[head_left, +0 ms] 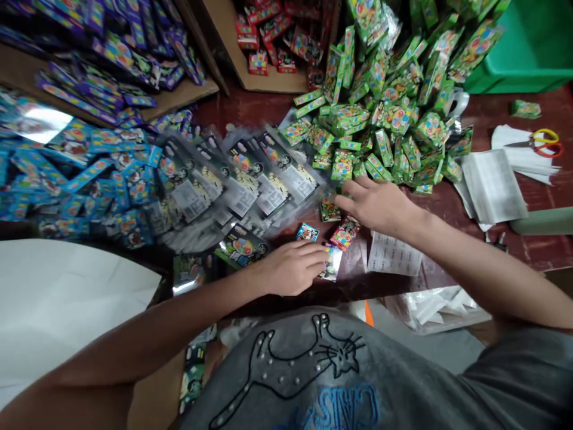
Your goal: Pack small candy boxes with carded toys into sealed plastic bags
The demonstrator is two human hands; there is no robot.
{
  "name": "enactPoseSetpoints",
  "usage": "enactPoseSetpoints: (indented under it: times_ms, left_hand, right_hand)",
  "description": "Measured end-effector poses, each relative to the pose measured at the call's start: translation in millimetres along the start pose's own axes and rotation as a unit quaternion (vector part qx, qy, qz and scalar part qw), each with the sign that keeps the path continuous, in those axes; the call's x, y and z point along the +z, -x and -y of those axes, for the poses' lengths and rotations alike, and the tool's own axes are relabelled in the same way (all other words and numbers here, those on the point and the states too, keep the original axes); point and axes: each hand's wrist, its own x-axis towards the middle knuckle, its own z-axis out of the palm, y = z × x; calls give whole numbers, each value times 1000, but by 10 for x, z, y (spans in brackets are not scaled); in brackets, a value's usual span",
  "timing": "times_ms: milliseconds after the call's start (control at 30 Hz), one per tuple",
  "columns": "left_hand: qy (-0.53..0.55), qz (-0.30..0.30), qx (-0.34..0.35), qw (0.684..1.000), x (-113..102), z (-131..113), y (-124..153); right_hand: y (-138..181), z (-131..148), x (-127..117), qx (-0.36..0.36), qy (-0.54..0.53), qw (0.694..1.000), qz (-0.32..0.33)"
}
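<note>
Toward desk's (486,113) L edge: blue pile (74,191); at far L, purple pile (150,60) in a carton (192,92). Then printed bags (244,170), fanned on a slant. L hand (293,267) sits palm-down nr front edge, fingers pressed together, tips over the purple-edged box (332,263); can't tell if it pinches it. Blue box (307,232) lies just past those fingers, far-edge side.

Key relation: green box (330,210) & red box (346,234) both lie nearer R hand (378,206): green box right at its fingertips, red box just front-edge side of them, long axis slanting front L to far R. All four: small, flat, bright multicolor print; purple-edged box shows whitish glare.

R hand is palm-down, fingers bent, loosely apart; can't tell if it grips green box. Green pile (398,119) spreads beyond, toward far edge. Label sheet (394,255) lies nr front edge, then clear sleeves (496,182), tub (519,80) at far R, scissors (532,142) nearer.
</note>
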Motion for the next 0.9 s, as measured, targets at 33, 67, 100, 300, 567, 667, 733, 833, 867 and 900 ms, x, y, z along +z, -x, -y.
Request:
enactPoseSetpoints:
  times_ms: [33, 67, 100, 300, 567, 667, 733, 833, 867, 900]
  left_hand:
    - [-6, -6, -33, 999, -40, -14, 37]
    - [-14, -7, -66, 998, -80, -31, 65]
    - [-23, -2, -96, 995, -117, -48, 87]
    - [-38, 64, -148, 986, -220, -126, 150]
    - [-9, 75, -200, 977, 13, -254, -194]
    - [-12, 87, -212, 973, 31, -254, -284]
    - [-2, 111, -184, 977, -3, -200, -300]
    - [47, 163, -70, 983, -86, -87, -320]
    - [66, 174, -34, 982, -115, -61, -335]
    - [79, 178, -7, 981, -141, -47, -354]
  right_hand:
    - [-74, -61, 16, -76, 24, 997, -16]
    - [-162, -102, 33, -139, 47, 989, -23]
    - [-257, -121, 51, -185, 68, 980, -19]
    - [-701, -44, 128, -269, 108, 956, 52]
    - [-152, -119, -87, -62, -242, 964, -95]
    - [382, 93, -65, 134, -344, 923, -112]
    - [718, 286, 64, 207, -383, 898, -67]
    - [1062, 553, 338, 274, -379, 883, 33]
    - [1123, 622, 422, 300, -362, 881, 59]
    - [1159, 681, 492, 325, -343, 878, 79]
